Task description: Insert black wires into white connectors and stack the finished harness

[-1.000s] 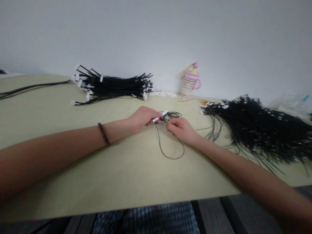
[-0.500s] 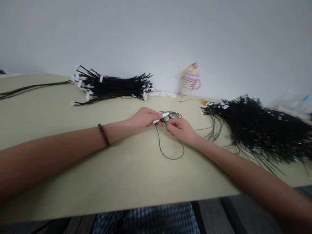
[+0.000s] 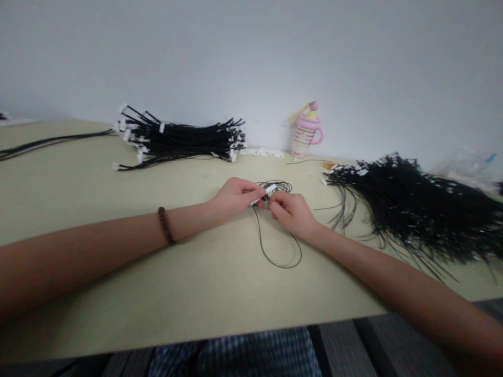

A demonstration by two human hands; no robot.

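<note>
My left hand (image 3: 238, 198) pinches a slim white connector (image 3: 270, 189) between thumb and fingers, tilted up toward the right. Thin black wires (image 3: 283, 185) lie bunched in loops just behind it. Close on the right, my right hand (image 3: 293, 210) has its thumb and forefinger pressed together on a thin black wire near the connector's right end; the exact grip point is hidden by the fingers. One long loop of wire (image 3: 281, 267) hangs down from between the hands onto the tabletop.
A bundle of black cables with white connectors (image 3: 181, 140) lies back left. Small white pieces (image 3: 262, 152) sit along the wall beside a pink striped cup-shaped item (image 3: 306, 133). A large heap of black wires (image 3: 428, 209) covers the right of the table (image 3: 188, 293), near a clear plastic bag (image 3: 471, 165).
My left thumb has slid further over the white connector, which has shifted slightly right. My fingertips are closer together. The hanging wire loop has swung a little lower and to the right.
</note>
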